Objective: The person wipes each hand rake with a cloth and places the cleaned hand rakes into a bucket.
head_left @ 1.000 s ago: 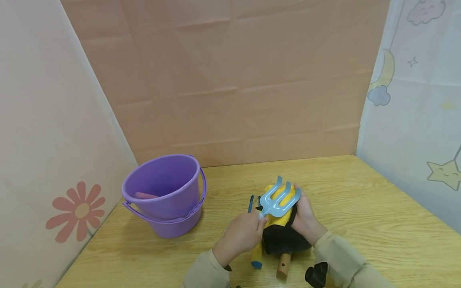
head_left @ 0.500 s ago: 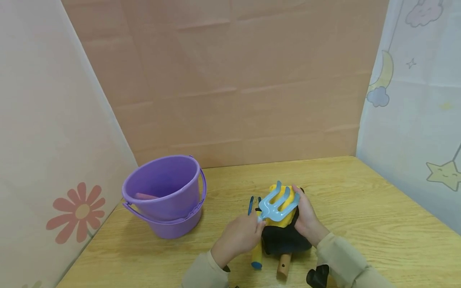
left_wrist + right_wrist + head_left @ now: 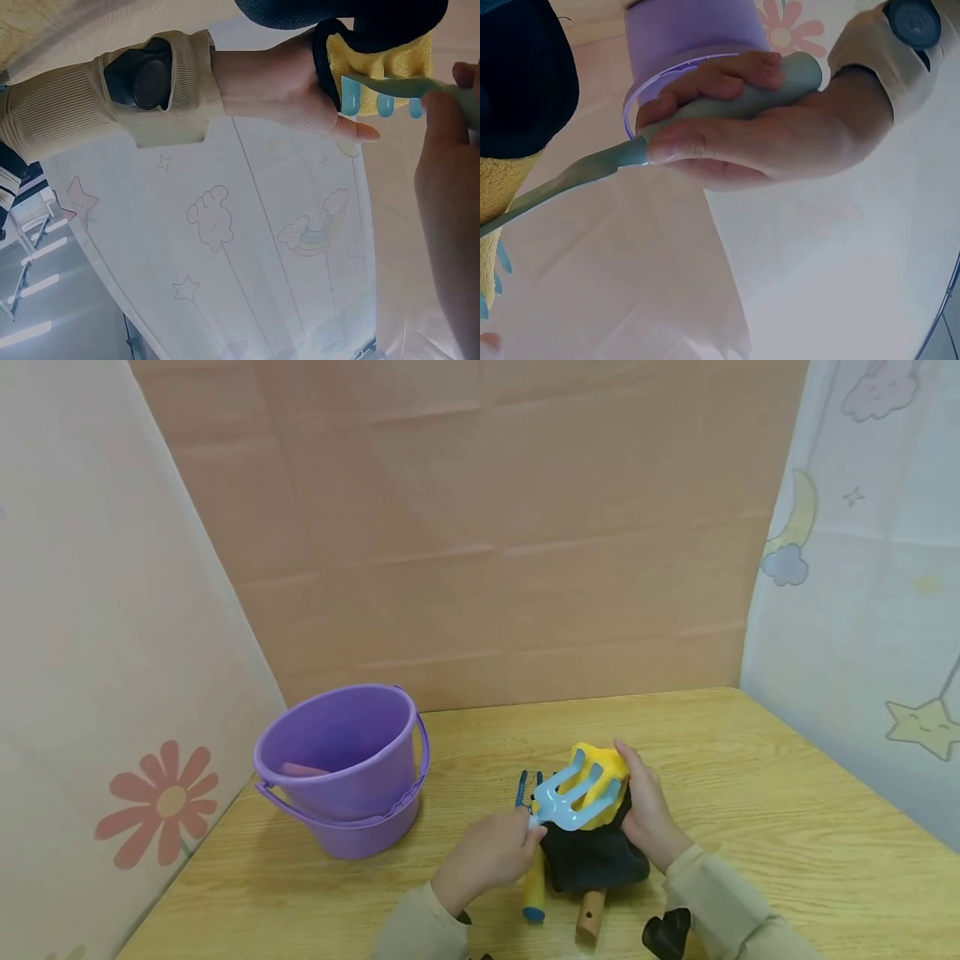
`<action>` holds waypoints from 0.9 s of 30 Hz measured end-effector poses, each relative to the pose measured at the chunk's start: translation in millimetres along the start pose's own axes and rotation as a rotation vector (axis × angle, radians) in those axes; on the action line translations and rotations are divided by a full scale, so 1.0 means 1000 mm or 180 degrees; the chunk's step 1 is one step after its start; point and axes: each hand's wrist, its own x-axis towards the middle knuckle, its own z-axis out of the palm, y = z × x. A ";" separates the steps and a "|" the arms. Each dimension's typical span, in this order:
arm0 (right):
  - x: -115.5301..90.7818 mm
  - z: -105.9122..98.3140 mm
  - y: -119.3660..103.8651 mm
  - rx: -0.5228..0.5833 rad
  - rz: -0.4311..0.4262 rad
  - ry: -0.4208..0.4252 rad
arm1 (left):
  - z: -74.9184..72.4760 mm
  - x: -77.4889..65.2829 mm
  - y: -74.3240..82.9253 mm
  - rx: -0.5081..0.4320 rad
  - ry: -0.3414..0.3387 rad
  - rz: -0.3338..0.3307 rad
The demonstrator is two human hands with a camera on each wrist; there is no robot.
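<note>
My left hand (image 3: 487, 858) grips the handle of a light blue three-tined garden hand fork (image 3: 558, 808), its tines pointing up and to the right. In the right wrist view, the fingers and thumb wrap round its pale green handle (image 3: 802, 73). My right hand (image 3: 651, 814) holds a yellow fuzzy cloth (image 3: 613, 762) with a black part (image 3: 596, 860) hanging below it. The cloth lies behind the tines. In the left wrist view, the thumb sticks out beside the cloth, while the other fingers are mostly hidden.
Two nested purple buckets (image 3: 367, 789) stand at the left, the upper one tilted, with something pink (image 3: 302, 770) inside. Below my hands lie a yellow handle with a blue end (image 3: 534, 893) and a wooden handle (image 3: 590, 917) on the table. Fabric walls enclose the back and sides.
My left hand and the fork have shifted slightly left and down. The right hand has moved a little right, and more of the yellow cloth shows beyond the tines.
</note>
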 end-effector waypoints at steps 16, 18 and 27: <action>0.010 -0.021 0.007 -0.0682 0.0274 -0.0741 | -0.004 0.003 -0.003 0.0064 0.0525 0.0193; 0.011 -0.022 0.007 -0.0845 0.0245 -0.0935 | -0.004 0.004 -0.003 0.0071 0.0527 0.0187; 0.007 -0.017 0.008 -0.0572 0.0096 -0.0939 | -0.002 0.002 -0.006 0.0015 0.0655 0.0206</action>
